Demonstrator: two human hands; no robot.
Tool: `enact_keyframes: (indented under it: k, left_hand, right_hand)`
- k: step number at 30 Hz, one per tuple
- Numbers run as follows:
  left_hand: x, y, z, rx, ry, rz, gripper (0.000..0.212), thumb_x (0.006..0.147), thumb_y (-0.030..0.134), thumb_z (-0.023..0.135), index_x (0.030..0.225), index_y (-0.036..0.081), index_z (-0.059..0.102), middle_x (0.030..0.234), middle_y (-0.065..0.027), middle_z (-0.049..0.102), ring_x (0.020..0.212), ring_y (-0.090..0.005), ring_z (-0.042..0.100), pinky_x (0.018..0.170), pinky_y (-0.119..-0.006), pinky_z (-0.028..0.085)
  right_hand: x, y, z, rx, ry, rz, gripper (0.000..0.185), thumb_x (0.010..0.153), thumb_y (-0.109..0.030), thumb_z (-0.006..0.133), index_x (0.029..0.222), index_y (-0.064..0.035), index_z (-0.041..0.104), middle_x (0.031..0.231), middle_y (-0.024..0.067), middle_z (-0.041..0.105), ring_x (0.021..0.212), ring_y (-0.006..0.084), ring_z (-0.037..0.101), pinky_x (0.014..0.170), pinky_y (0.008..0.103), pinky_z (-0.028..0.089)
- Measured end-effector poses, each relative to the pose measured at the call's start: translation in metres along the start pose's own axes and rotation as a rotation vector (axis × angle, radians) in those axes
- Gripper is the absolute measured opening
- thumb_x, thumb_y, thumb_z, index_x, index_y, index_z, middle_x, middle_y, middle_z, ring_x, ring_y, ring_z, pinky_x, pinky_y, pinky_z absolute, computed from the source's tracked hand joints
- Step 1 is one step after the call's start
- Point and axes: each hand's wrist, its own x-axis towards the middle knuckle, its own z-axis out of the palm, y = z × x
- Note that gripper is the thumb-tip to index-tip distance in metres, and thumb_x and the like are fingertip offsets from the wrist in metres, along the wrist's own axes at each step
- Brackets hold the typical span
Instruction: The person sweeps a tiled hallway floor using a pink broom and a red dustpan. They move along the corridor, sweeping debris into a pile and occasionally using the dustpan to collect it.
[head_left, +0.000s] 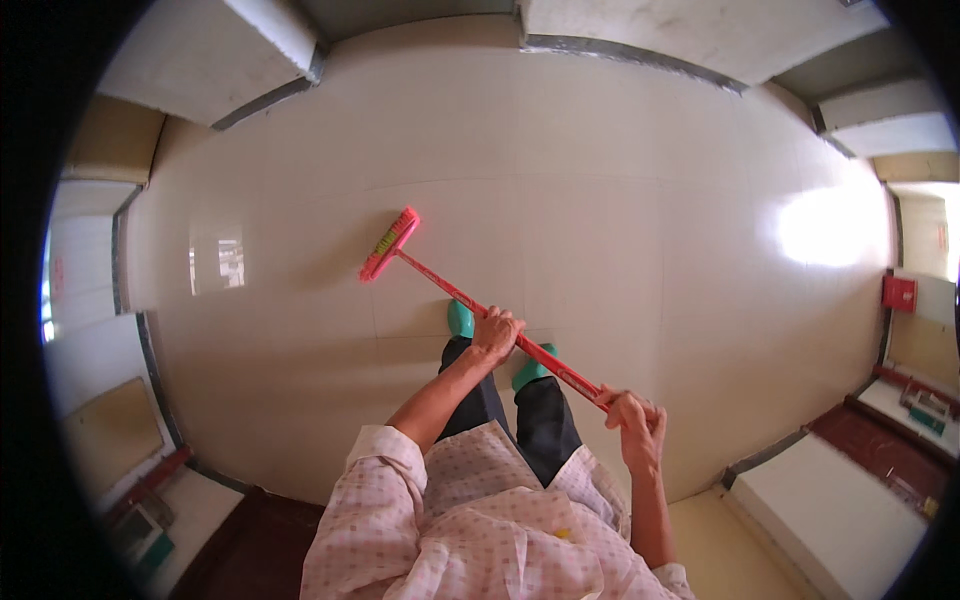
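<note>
A broom with a red handle (555, 365) runs slantwise before me, from upper left to lower right. My left hand (496, 335) is wrapped around the middle of the handle. At the handle's top end, my right hand (634, 421) grips it. The broom head (389, 244), with pink and yellow-green bristles, is on the tiled floor (585, 217), ahead and to the left of my feet. My green shoes (460, 318) stand on the tiles below the handle.
Walls with dark skirting surround the floor, and white wall corners (630, 37) jut in at the top. A red box (899, 293) is at the right wall. Dark red surfaces lie at lower left and lower right. Bright light reflects off the tiles at right.
</note>
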Motion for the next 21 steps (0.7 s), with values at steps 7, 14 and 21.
enact_keyframes:
  k: [7,14,21]
  left_hand:
    - [0.048,0.163,0.059,-0.225,0.291,0.165,0.007,0.066,0.015,0.066,0.068,0.019,0.061,0.077,-0.0021,0.059,0.089,-0.0267,0.056,0.07,-0.046,0.043]
    - [0.089,0.333,0.015,-0.437,0.114,0.519,0.008,0.075,0.017,0.066,0.077,0.014,0.059,0.079,-0.001,0.059,0.092,-0.0237,0.058,0.075,-0.043,0.043]
    - [0.027,0.356,0.008,-0.37,0.277,0.493,0.012,0.082,0.025,0.061,0.077,0.014,0.06,0.076,-0.0023,0.059,0.085,-0.0237,0.058,0.072,-0.043,0.041]
  right_hand:
    - [-0.046,-0.016,-0.114,-0.164,0.388,-0.221,0.042,0.092,-0.015,0.05,0.053,0.0011,0.052,0.056,0.0063,0.051,0.056,0.0148,0.05,0.063,0.0333,0.047]
    - [-0.095,-0.092,-0.155,-0.459,0.443,-0.68,0.052,0.092,-0.016,0.047,0.043,-0.004,0.036,0.045,0.0049,0.04,0.042,0.0158,0.042,0.045,0.0299,0.041]
    - [-0.132,-0.103,-0.216,-0.164,0.322,-0.767,0.052,0.093,-0.023,0.049,0.045,-0.0076,0.038,0.041,0.0023,0.04,0.035,0.013,0.041,0.038,0.0278,0.038]
